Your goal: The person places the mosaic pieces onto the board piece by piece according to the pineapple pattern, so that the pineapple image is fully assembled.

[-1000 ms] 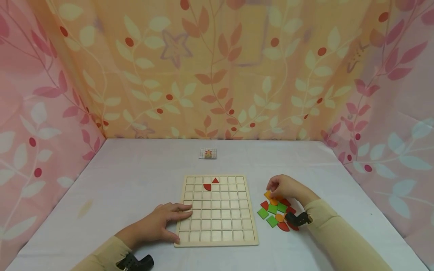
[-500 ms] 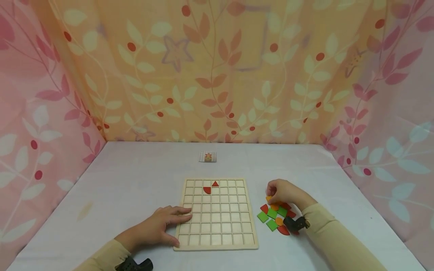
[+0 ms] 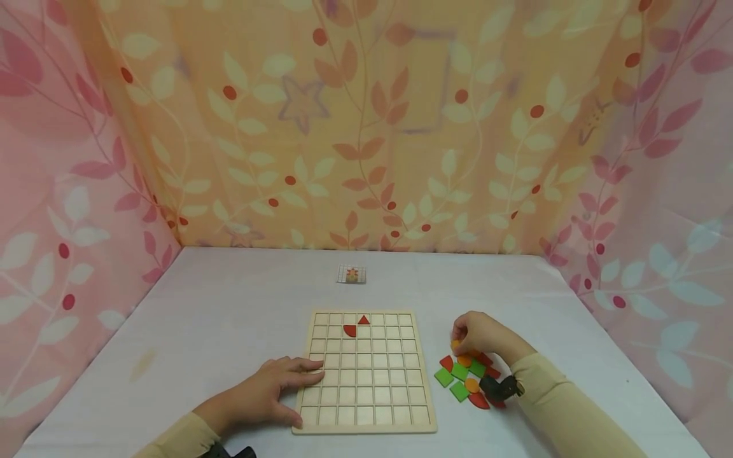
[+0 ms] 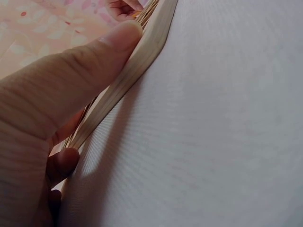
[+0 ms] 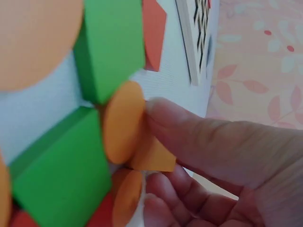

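A wooden grid board (image 3: pixel 365 378) lies on the white cloth, with a red quarter-circle tile (image 3: pixel 350 331) and a red triangle tile (image 3: pixel 363 320) in cells near its far edge. My left hand (image 3: pixel 269 391) rests along the board's left side, two fingertips over the rim and the thumb at the near corner. Right of the board, my right hand (image 3: pixel 487 334) pinches an orange straight-edged tile (image 5: pixel 156 153) between thumb and fingers. Orange round tiles (image 5: pixel 124 122), green square tiles (image 3: pixel 443 377) and red tiles (image 3: pixel 478 400) lie loosely around that hand, some partly hidden under it.
A small card (image 3: pixel 352 274) printed with a grid and a coloured figure lies beyond the board. Patterned curtains (image 3: pixel 366 127) close off the back and both sides of the table (image 3: pixel 172 331). Black wrist straps (image 3: pixel 501 386) sit on both sleeves.
The whole scene has shifted slightly lower in the head view. My right hand's thumb and fingers have closed in on the orange tile. The left hand stays at the board's edge.
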`<state>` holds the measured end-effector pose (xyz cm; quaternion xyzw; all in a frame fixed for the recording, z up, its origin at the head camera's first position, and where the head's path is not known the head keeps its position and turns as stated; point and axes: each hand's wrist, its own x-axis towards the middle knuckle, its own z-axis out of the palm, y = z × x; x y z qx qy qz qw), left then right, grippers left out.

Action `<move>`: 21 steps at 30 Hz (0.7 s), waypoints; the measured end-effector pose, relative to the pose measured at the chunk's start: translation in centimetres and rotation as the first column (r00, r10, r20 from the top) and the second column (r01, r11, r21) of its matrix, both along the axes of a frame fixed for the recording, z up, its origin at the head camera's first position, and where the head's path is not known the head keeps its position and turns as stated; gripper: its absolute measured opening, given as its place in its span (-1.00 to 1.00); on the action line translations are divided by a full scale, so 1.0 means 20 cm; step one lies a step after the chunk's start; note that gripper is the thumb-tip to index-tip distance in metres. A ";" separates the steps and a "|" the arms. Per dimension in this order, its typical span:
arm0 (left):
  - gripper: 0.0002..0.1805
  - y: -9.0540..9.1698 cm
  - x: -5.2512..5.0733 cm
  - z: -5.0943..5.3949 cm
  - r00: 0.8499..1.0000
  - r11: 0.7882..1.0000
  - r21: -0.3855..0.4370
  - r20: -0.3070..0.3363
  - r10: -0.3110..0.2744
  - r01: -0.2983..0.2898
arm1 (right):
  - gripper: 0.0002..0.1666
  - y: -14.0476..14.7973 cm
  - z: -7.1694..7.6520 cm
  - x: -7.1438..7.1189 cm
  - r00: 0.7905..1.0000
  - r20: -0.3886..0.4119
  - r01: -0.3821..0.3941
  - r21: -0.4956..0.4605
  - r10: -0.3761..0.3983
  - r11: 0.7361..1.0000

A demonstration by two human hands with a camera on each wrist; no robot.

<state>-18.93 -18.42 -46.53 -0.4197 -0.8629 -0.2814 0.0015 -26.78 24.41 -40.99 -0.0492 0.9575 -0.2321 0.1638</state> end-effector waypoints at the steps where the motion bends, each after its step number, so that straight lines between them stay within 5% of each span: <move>1: -0.16 0.00 0.00 0.00 1.000 1.000 0.002 -0.008 -0.001 0.001 | -0.80 0.00 0.00 0.00 1.000 -0.002 -0.010 0.003 0.010 1.000; 12: -0.17 0.00 0.01 0.01 1.000 1.000 -0.003 -0.015 -0.005 0.005 | -0.89 -0.05 0.07 -0.03 0.999 0.010 -0.048 -0.066 0.048 0.997; 21: -0.16 0.00 0.01 0.02 1.000 1.000 -0.014 0.010 -0.002 0.003 | -0.93 -0.22 0.13 -0.09 0.986 -0.090 -0.151 -0.151 0.139 0.977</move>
